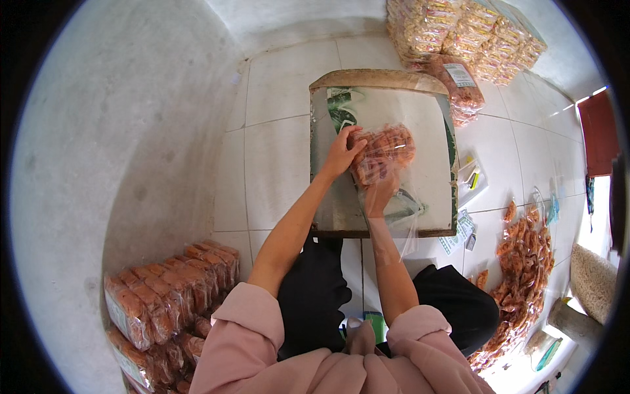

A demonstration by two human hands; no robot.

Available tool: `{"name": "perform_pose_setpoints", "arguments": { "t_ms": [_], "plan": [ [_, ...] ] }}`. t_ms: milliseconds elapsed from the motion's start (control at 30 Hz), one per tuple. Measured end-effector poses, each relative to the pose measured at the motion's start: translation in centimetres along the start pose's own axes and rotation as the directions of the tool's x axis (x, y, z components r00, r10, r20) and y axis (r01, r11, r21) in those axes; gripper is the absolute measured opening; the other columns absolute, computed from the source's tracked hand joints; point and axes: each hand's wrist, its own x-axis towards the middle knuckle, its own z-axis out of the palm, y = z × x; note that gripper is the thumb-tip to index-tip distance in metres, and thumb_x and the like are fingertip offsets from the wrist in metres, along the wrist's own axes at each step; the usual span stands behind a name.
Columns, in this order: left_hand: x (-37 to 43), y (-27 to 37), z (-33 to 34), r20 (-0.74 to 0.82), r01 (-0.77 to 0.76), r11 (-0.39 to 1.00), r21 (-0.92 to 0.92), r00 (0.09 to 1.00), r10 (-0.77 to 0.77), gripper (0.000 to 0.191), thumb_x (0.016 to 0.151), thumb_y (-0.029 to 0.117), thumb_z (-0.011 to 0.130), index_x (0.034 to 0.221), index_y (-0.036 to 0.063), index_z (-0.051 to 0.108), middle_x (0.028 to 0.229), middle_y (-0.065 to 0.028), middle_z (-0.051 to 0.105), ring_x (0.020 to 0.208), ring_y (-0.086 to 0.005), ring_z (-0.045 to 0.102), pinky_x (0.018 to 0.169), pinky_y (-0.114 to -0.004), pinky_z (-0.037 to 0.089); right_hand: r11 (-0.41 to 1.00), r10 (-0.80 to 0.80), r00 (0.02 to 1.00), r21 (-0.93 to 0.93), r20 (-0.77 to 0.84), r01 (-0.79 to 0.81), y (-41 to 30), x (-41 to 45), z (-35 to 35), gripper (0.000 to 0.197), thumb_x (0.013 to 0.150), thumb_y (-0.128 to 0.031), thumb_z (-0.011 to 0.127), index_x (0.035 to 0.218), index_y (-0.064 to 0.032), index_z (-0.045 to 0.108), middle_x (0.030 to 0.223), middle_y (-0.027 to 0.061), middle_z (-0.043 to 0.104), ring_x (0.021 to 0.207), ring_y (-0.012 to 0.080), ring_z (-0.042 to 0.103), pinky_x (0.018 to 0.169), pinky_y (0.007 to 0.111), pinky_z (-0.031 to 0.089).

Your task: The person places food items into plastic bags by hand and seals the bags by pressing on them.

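Observation:
A transparent plastic bag point(386, 143) of reddish-brown snack packets lies on a low, worn table point(428, 197) in front of me. My left hand point(345, 150) grips the bag's upper left side, thumb and fingers curled against the packets. Up to the forearm, my right hand point(381, 193) reaches inside the bag through its loose mouth. Its fingers are against the lower packets and partly hidden by them and the shiny film. The bag's slack end point(406, 231) hangs over the table's near edge.
Filled bags point(162, 295) stand stacked by the left wall. Loose packets point(524, 266) heap on the right floor. A tray point(472, 180) with small tools and printed labels point(457, 234) lie right of the table. Behind stand a filled bag point(457, 91) and bundled pale snacks point(467, 34).

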Motion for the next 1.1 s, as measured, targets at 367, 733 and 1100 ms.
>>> {"name": "perform_pose_setpoints", "arguments": {
  "t_ms": [367, 733, 1100],
  "plan": [
    [-1.6, -0.8, 3.4, -0.390, -0.083, 0.966, 0.244, 0.904, 0.176, 0.052, 0.089, 0.028, 0.051, 0.130, 0.0028, 0.030, 0.130, -0.0181, 0.029, 0.123, -0.0325, 0.025, 0.103, -0.041, 0.023, 0.997, -0.073, 0.996, 0.022, -0.053, 0.074, 0.7, -0.9, 0.2, 0.010, 0.084, -0.009, 0.051, 0.085, 0.0011, 0.050, 0.083, 0.0164, 0.048, 0.079, 0.0339, 0.050, 0.073, 0.040, 0.040],
    [-1.9, -1.0, 4.0, -0.381, -0.083, 0.997, 0.001, 0.922, 0.077, 0.047, 0.092, 0.028, 0.045, 0.129, 0.0018, 0.033, 0.130, -0.0163, 0.035, 0.122, -0.0297, 0.033, 0.103, -0.037, 0.024, 0.983, -0.181, 0.978, -0.053, -0.103, 0.176, 3.7, -2.3, 1.6, 0.018, 0.089, -0.013, 0.047, 0.090, 0.0041, 0.045, 0.086, 0.0216, 0.047, 0.081, 0.0389, 0.047, 0.073, 0.043, 0.037],
    [-1.8, -1.4, 2.6, -0.311, -0.112, 0.991, -0.074, 0.947, 0.083, 0.041, 0.093, 0.024, 0.044, 0.129, 0.0060, 0.039, 0.135, -0.0111, 0.035, 0.127, -0.0251, 0.030, 0.105, -0.036, 0.023, 0.921, -0.367, 0.736, 0.110, 0.569, 0.374, 2.5, -0.5, -4.9, 0.061, 0.076, -0.006, 0.060, 0.131, -0.0069, 0.035, 0.125, 0.0168, 0.041, 0.119, 0.0341, 0.037, 0.099, 0.036, 0.032]
  ]
}}
